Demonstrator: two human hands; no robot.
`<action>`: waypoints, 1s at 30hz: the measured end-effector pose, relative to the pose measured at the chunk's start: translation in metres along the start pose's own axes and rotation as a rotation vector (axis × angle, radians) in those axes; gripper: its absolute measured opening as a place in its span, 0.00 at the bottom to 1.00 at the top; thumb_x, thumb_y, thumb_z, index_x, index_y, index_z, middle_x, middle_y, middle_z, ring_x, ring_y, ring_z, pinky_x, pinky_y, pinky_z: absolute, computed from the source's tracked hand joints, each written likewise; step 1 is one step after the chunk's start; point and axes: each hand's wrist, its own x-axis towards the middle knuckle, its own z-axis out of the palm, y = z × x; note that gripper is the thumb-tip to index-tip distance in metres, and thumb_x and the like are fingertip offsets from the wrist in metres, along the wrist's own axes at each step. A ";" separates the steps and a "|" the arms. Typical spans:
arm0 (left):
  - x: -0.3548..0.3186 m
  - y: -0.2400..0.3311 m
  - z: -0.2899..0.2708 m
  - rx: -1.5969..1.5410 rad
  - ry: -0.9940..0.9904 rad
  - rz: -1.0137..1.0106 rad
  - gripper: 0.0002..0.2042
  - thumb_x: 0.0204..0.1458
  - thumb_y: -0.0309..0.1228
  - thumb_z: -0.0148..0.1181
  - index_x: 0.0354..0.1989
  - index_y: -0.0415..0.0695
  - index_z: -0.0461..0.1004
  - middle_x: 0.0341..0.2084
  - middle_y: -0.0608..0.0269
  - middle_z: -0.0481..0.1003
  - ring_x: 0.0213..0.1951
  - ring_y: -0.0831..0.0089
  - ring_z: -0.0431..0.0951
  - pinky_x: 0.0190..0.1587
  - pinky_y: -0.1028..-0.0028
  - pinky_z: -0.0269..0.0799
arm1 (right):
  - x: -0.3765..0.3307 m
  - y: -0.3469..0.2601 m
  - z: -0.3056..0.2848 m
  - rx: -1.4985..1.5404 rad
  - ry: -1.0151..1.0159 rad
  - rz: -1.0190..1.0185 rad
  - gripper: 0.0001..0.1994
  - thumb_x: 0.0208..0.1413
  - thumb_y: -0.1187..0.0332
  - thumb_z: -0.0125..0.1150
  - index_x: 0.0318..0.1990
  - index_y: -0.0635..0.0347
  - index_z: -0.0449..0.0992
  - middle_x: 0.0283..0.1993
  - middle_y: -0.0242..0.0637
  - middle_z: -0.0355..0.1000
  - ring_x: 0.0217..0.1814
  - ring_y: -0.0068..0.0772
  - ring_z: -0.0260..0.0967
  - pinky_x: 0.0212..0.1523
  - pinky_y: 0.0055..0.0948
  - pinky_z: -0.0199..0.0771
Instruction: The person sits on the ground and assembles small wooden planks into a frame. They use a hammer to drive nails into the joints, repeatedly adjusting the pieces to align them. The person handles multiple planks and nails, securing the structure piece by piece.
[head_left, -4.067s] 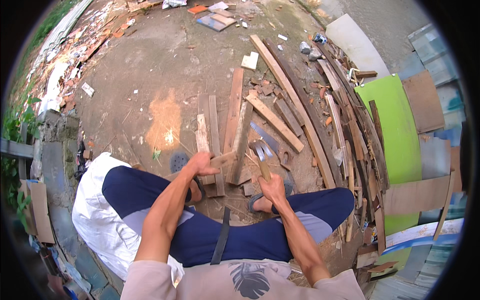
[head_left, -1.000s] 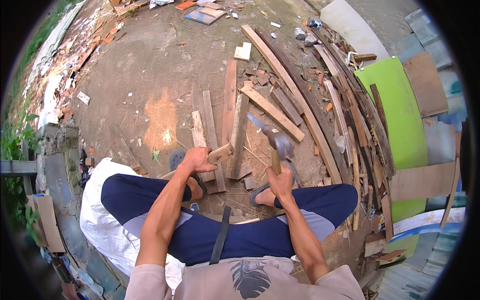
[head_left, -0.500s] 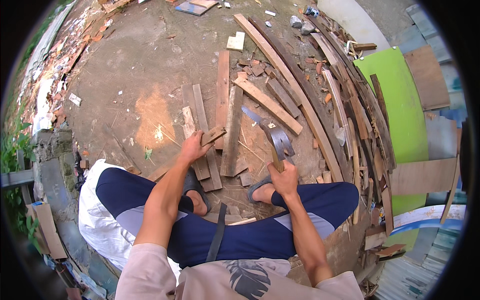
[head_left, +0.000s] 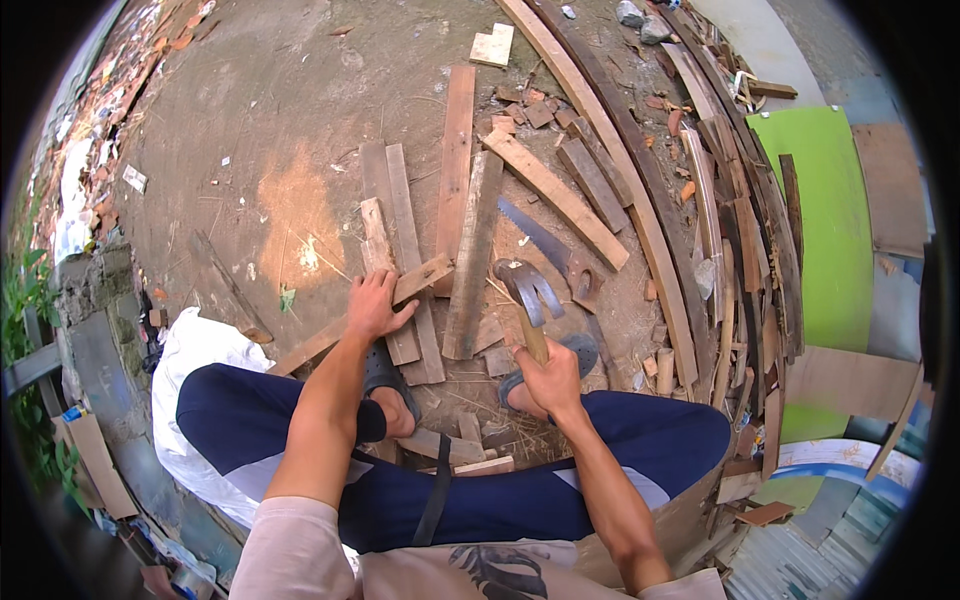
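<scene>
1. Left hand is pressed flat, fingers spread, on a wood strip lying on the dirt ground. The strip's long axis runs diagonally, low on the left up to its right end beside an upright plank.
2. Right hand is clenched around the wooden handle of a claw hammer, head pointing up and away (claw looks forked toward me, hard to be sure).
3. A hand saw lies just past the hammer, blade slanting up-left.
4. Bright green panel stands on the right; a small pale square block sits up top.
</scene>
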 end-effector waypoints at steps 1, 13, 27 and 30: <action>-0.005 -0.003 -0.001 0.036 -0.032 -0.039 0.29 0.46 0.52 0.68 0.51 0.45 0.71 0.41 0.55 0.74 0.47 0.57 0.76 0.48 0.58 0.71 | 0.006 0.000 0.005 0.013 -0.001 -0.030 0.12 0.56 0.66 0.65 0.27 0.68 0.75 0.17 0.38 0.65 0.22 0.19 0.60 0.24 0.31 0.63; -0.013 -0.024 0.005 -0.097 -0.114 -0.100 0.23 0.47 0.46 0.68 0.47 0.46 0.71 0.40 0.59 0.72 0.46 0.60 0.76 0.45 0.61 0.74 | 0.078 0.039 0.075 -0.202 -0.159 0.065 0.12 0.54 0.64 0.65 0.31 0.66 0.77 0.21 0.47 0.73 0.21 0.43 0.72 0.27 0.41 0.69; -0.010 -0.025 0.007 -0.085 -0.138 -0.034 0.22 0.47 0.43 0.68 0.45 0.45 0.71 0.40 0.59 0.72 0.47 0.59 0.76 0.44 0.61 0.75 | 0.088 0.032 0.073 -0.166 -0.015 0.007 0.14 0.54 0.62 0.62 0.25 0.65 0.73 0.18 0.42 0.68 0.20 0.30 0.65 0.25 0.35 0.66; -0.011 -0.027 0.008 -0.094 -0.149 -0.053 0.22 0.46 0.43 0.69 0.45 0.45 0.71 0.40 0.59 0.72 0.46 0.58 0.76 0.43 0.61 0.75 | 0.081 0.034 0.069 -0.186 0.077 -0.154 0.13 0.55 0.65 0.63 0.25 0.65 0.73 0.18 0.38 0.69 0.20 0.28 0.65 0.24 0.36 0.65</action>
